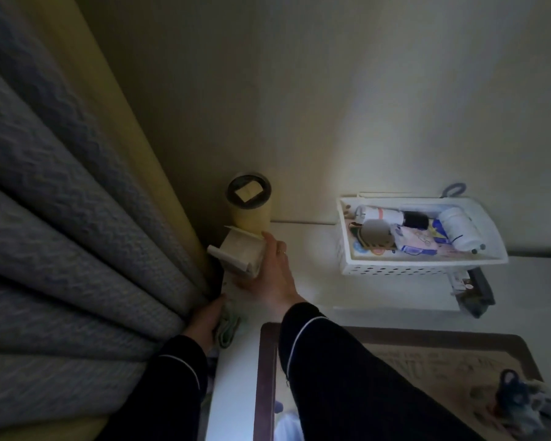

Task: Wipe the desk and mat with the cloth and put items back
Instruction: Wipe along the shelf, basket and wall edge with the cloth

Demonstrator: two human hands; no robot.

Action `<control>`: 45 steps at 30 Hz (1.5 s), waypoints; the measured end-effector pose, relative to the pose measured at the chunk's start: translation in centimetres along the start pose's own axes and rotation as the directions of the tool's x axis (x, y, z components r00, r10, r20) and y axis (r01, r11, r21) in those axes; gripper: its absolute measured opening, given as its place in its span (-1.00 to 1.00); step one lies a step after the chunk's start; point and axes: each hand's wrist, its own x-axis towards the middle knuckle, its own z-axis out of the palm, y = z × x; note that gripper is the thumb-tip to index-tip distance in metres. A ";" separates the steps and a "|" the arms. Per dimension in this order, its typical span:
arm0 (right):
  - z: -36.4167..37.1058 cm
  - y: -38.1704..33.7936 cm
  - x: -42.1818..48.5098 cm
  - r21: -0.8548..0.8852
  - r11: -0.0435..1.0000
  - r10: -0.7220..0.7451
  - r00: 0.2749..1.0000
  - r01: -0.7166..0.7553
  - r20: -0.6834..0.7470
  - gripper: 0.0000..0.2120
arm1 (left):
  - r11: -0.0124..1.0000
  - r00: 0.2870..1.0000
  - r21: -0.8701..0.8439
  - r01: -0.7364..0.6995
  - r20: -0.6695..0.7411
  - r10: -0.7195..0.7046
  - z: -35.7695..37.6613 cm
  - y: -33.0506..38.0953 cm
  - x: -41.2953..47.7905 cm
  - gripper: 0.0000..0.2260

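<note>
Cloth came first on my feed: the green cloth [228, 329] was bunched at the far left edge of the white desk [315, 281], right against the folds of the grey curtain [61, 218]. The left hand [204, 318] was curled over it and gripped it, pressing it down onto the desk surface. A dark sleeve with a thin white stripe covered that arm up to the wrist.

Just beyond the cloth, the right hand [268, 278] held a cream box [240, 254] with an open flap. The thumb was under the box's near end and the fingers ran along its right side. The box was tilted, and I could not tell whether its base touched the desk. Its far end was just beside a yellow cylinder [252, 214] with a dark round lid, which stood upright in the corner where the desk met the pale wall [331, 90].

Nearer to me, the right forearm crossed the left corner of the mat [427, 354], a tan mat with a dark brown border lying flat on the desk. A dark tangled bundle [516, 399] lay on its right part, too blurred for me to name.

Well apart to the right, a white perforated basket [395, 268] stood against the wall with bottles and packets in it. A small dark object [477, 291] lay just in front of its right end.
</note>
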 end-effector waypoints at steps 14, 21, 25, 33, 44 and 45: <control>-5.8 3.6 -3.0 0.096 0.995 0.042 0.937 -0.009 -0.346 -0.40 | 0.184 0.608 0.727 -0.661 0.376 0.700 4.9 -2.0 1.9 -0.59; -8.1 3.0 -4.2 0.106 0.994 0.022 0.955 0.010 -0.297 -0.38 | -0.354 0.483 0.832 -0.427 0.541 0.689 4.4 -2.1 4.2 -0.56; -7.8 3.3 -4.4 0.055 0.998 0.038 0.951 -0.022 -0.306 -0.33 | -0.086 0.609 0.959 -0.270 0.239 0.756 5.0 -1.4 3.3 -0.54; -5.6 3.0 -5.0 -0.208 0.973 -0.010 0.880 -0.101 -0.475 -0.30 | -0.436 0.509 0.780 -0.449 0.624 0.593 5.3 -1.8 3.2 -0.57; -3.2 4.0 -3.1 0.109 0.980 0.197 0.803 -0.165 -0.562 -0.37 | -0.448 0.467 0.735 -0.509 0.673 0.573 3.1 -0.7 3.3 -0.59; -3.2 4.2 -3.6 0.095 0.983 0.185 0.809 -0.159 -0.558 -0.39 | -0.301 0.554 0.851 -0.431 0.513 0.655 2.8 -0.1 3.9 -0.57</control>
